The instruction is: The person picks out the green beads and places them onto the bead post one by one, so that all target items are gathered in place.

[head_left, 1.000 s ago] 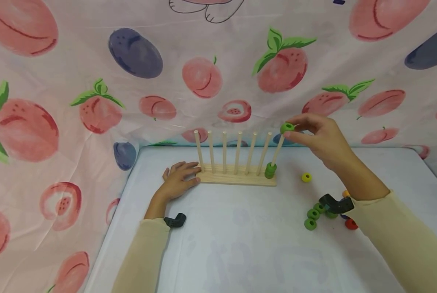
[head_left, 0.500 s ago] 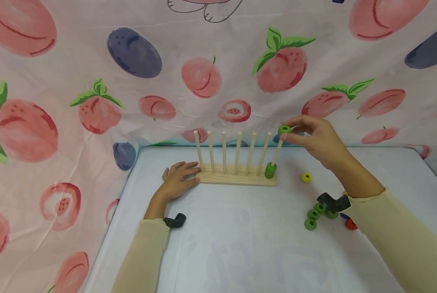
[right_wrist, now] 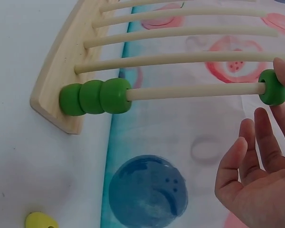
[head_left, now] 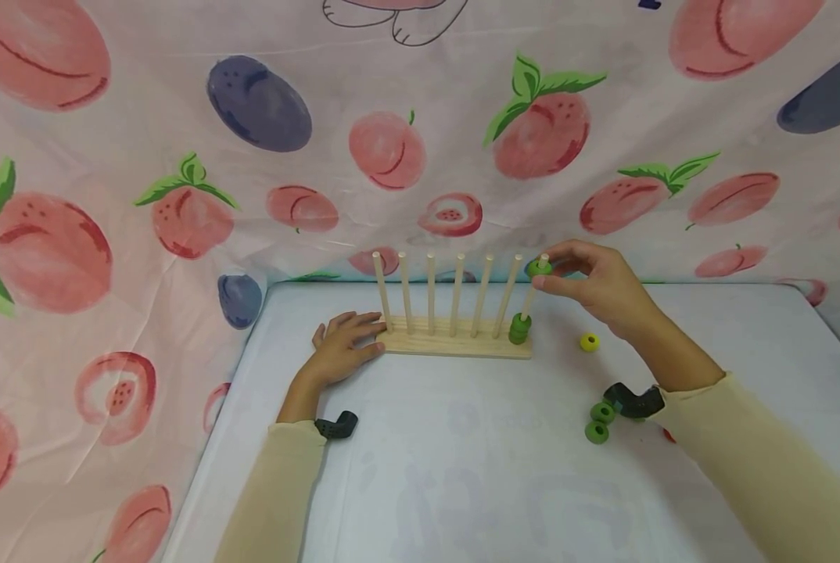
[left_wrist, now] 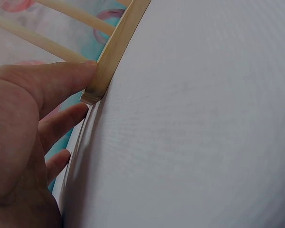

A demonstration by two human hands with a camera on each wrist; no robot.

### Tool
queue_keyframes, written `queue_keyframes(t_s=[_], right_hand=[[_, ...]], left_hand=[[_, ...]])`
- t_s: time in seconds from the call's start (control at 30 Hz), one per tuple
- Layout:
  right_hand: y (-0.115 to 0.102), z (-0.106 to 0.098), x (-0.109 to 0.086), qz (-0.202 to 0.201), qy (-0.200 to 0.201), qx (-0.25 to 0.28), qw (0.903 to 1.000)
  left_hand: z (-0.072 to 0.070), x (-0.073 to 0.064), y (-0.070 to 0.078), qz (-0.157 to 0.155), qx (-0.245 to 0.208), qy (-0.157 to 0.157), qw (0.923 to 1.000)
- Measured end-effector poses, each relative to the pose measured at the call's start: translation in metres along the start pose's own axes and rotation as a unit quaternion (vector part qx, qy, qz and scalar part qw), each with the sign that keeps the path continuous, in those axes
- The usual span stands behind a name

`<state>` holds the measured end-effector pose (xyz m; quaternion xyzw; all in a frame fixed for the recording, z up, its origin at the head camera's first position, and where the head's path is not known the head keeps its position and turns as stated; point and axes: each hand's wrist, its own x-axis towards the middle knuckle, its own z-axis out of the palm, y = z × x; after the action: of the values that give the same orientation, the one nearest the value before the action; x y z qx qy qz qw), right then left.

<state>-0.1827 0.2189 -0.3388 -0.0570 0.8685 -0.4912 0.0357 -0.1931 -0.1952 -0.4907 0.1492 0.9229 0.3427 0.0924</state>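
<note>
With your right hand (head_left: 603, 285), you are pinching a green bead (right_wrist: 274, 88) between thumb and fingers; it is encircling the rightmost peg (right_wrist: 194, 91) near the top, with the peg's tip poking out above. Three more green beads (right_wrist: 95, 97) are sitting stacked at that peg's foot. Your left hand (head_left: 340, 349) is resting at the left end of the wooden base (head_left: 455, 345), thumb on the wood, fingers extended rather than clenching; whether every fingertip is touching is hard to tell. To be doing this well, you should probably be holding the bead square to the peg, loosening your pinch evenly so it isn't jamming, and steadying the base with gentle downward pressure. A loose yellow bead (head_left: 587, 346) is lying on the table, just right of the base.
</note>
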Motion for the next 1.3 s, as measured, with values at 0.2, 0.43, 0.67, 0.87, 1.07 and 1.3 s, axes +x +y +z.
queue_keyframes(t_s=[0.2,0.43,0.67,0.87,1.07,1.3], right_hand=[[0.004,0.001,0.001,-0.003,-0.002,-0.004,1.0000],[0.003,0.000,-0.001,-0.011,-0.007,0.000,0.9999],[0.002,-0.002,-0.001,-0.005,-0.008,-0.003,0.9999],[0.002,-0.003,-0.002,0.007,-0.010,-0.012,0.9999],[0.008,-0.010,-0.004,0.013,-0.033,-0.040,0.9986],[0.031,-0.030,-0.017,0.015,-0.086,-0.096,0.9916]], left_hand=[[0.001,0.000,0.001,-0.002,-0.001,-0.002,1.0000],[0.000,0.000,0.004,-0.010,0.000,-0.004,0.9999],[0.001,0.000,0.005,-0.014,0.004,-0.003,0.9999],[0.001,0.000,0.003,-0.012,0.001,-0.001,0.9999],[0.001,0.000,0.003,-0.011,-0.003,-0.001,0.9999],[0.000,0.000,0.002,-0.009,-0.003,-0.002,1.0000]])
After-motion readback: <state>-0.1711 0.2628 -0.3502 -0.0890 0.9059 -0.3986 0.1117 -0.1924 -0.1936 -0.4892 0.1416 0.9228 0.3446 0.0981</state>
